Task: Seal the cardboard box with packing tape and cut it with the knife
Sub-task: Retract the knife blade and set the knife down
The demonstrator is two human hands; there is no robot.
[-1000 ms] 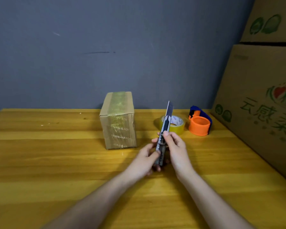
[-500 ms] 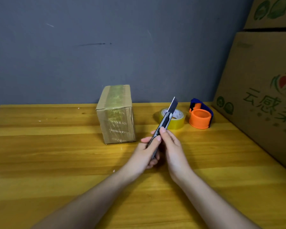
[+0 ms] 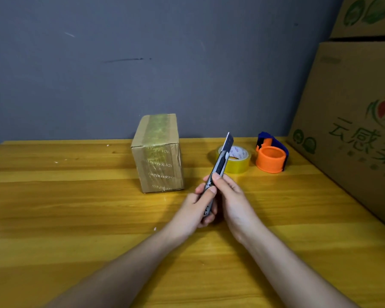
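Observation:
A small cardboard box (image 3: 157, 154) stands upright on the wooden table (image 3: 76, 218), with yellowish tape running over its top and down its front. A grey utility knife (image 3: 221, 162) points up and away, its blade out above the handle. My left hand (image 3: 197, 207) grips the lower handle. My right hand (image 3: 231, 196) holds the handle just above it, thumb pressed on the knife's body. A roll of yellow packing tape (image 3: 238, 161) lies flat behind the knife, to the right of the box.
An orange and blue tape dispenser (image 3: 271, 156) sits right of the tape roll. Large printed cardboard cartons (image 3: 353, 130) are stacked along the table's right edge. A grey wall (image 3: 165, 63) closes off the back.
The knife has tilted from upright to leaning right. Both hands kept their grip on it. The blade sticks out less than before.

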